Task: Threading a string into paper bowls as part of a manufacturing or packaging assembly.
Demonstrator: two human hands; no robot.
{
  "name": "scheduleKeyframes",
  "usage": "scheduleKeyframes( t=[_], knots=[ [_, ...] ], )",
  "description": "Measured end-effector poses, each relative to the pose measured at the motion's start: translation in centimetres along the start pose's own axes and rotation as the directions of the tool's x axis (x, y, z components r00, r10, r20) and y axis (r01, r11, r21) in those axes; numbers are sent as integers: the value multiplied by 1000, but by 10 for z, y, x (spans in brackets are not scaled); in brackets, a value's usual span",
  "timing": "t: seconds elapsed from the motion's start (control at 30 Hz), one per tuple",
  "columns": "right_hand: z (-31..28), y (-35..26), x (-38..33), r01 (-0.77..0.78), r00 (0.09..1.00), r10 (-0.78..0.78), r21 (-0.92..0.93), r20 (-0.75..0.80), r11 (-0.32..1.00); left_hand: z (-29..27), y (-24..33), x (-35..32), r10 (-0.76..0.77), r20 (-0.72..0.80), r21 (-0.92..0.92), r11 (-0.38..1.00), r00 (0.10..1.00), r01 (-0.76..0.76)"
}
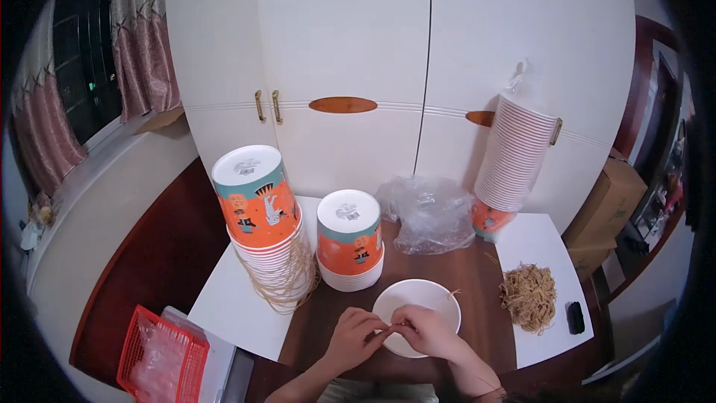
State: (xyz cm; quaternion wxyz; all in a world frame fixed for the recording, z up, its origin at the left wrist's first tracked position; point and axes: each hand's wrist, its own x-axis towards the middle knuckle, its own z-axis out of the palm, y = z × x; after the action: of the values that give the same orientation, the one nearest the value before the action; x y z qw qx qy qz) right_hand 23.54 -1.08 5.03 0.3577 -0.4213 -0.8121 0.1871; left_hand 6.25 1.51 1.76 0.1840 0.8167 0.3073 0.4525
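Note:
An open white round tub stands on the brown middle of the table, close to me. Over its near part, my left hand and my right hand meet with their fingertips pinched together. Whatever lies between the fingers is too small and too covered to make out. A short tan strand sticks up at the tub's right rim. Beyond my left hand stands a short upside-down stack of orange and teal paper tubs. Left of it rises a taller stack of the same tubs, with tan loops hanging around it.
A heap of tan strands and a small black object lie on the white right side. Crumpled clear plastic and a tall bagged tub stack stand at the back. A red basket is at lower left; cardboard boxes stand right.

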Motion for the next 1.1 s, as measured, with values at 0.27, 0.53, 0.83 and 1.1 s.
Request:
scheduleKeyframes(
  t=[0.27, 0.53, 0.83, 1.1],
  knots=[
    [2, 13, 4, -185, 977, 211, 372, -30, 909, -6, -17, 11, -26, 153, -196, 979, 988, 56],
    [-23, 12, 14, -50, 953, 286, 885, -95, 462, 2, -48, 0, -22, 362, -477, 855, 932, 205],
    [-27, -3, 6, -96, 995, 64, 819, 73, 566, 0, -39, 2, 186, 440, -315, 948, 878, -43],
    [-32, -56, 16, -38, 995, 16, 228, 100, 973, 14, -57, 4, -345, 568, -90, 877, 748, 473]
  ],
)
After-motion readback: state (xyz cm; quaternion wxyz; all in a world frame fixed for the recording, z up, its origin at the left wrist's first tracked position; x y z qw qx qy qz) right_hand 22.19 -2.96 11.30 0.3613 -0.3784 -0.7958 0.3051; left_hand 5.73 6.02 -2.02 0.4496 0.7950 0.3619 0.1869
